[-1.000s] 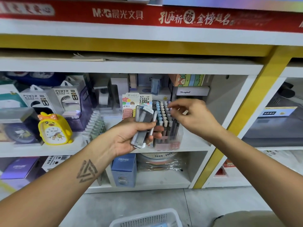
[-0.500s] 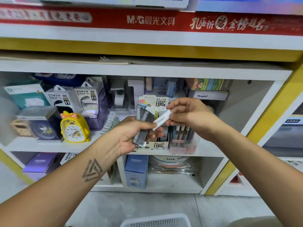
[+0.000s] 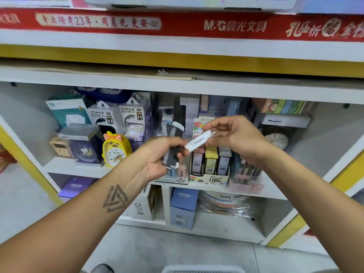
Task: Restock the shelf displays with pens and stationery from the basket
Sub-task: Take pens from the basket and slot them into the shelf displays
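White shelving (image 3: 177, 89) is filling the background. Left hand (image 3: 157, 158) is gripping dark, partly hidden cases (image 3: 173, 142); right hand (image 3: 234, 134) is pinching a white tube (image 3: 198, 141). Basket (image 3: 201, 269) is cut off below.

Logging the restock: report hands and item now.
Left hand grips dark cases. Right hand pinches white case, above lead display. Nothing blocking.

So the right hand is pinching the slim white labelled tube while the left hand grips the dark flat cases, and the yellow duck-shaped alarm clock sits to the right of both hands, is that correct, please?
Not quite: the head view shows the yellow duck-shaped alarm clock to the left of both hands. The rest holds: the right hand pinches the slim white labelled tube, and the left hand grips the dark flat cases.
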`<state>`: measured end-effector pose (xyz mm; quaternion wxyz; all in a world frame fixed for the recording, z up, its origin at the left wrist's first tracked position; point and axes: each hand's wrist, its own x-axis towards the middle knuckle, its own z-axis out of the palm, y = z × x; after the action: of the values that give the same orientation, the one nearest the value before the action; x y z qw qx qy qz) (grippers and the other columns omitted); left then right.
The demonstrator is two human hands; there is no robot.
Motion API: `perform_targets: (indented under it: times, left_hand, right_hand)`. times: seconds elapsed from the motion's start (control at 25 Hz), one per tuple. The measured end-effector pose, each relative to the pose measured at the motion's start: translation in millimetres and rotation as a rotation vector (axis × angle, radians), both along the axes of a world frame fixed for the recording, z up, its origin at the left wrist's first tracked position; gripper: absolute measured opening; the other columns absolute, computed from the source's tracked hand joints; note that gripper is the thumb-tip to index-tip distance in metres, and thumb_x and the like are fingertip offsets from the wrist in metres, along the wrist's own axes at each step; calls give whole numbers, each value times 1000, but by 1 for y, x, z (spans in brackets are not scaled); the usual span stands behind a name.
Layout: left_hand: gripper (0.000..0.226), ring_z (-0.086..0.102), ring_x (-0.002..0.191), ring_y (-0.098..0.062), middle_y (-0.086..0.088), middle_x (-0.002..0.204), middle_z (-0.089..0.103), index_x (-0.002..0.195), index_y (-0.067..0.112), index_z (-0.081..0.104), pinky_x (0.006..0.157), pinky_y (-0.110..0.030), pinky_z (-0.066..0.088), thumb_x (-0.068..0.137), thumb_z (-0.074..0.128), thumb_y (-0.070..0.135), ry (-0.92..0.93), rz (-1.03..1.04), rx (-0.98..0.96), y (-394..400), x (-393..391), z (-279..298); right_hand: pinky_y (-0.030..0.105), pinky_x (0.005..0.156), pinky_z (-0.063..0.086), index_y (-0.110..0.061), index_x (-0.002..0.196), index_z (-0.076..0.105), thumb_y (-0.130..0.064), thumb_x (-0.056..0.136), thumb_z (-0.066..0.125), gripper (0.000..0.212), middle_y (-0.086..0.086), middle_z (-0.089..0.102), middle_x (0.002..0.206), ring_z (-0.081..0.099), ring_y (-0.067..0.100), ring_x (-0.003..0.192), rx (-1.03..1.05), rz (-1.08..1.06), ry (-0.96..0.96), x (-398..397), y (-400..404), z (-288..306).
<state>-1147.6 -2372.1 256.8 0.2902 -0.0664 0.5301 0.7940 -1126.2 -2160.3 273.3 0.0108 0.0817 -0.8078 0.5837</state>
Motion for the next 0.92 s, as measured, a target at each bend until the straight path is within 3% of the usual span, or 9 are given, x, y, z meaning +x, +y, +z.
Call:
perform_targets:
  times: [0.2,0.4,0.6,0.76,0.92]
  left_hand:
    - [10,51,40,-9,-8,62,60,87,2,58,33,-15,35,95,55,4,-29,134,-92,-32,-17,-1]
    - [24,42,43,-11,-1,59,47,71,15,52,39,-14,31,93,57,22,-54,139,-49,-58,-21,4]
    - [23,54,50,-18,-9,67,56,79,6,57,45,-21,44,95,50,20,-102,189,26,-71,-20,6]
    - [29,67,64,-26,-18,72,68,89,-5,63,50,-30,58,99,55,21,-121,262,39,-79,-19,6]
    - [30,68,72,-27,-20,83,68,112,-5,59,51,-31,59,101,53,22,-122,300,72,-83,-19,9]
  right_hand:
    - [31,87,59,-10,100,74,11,80,74,29,8,77,97,74,27,94,-5,-22,28,-15,-21,-7]
    - [25,74,61,-11,95,75,10,87,68,24,14,76,96,76,26,86,31,-41,46,-27,-49,-11]
    - [33,84,57,-22,102,74,-9,92,64,20,-3,73,92,68,16,84,718,-112,397,-41,-63,-14]
    - [37,82,56,-21,106,73,-10,92,64,20,2,74,94,67,22,86,761,-156,480,-48,-77,-22]
    - [42,75,56,-17,109,64,-12,93,61,17,6,71,92,65,32,85,874,-265,465,-60,-89,-30]
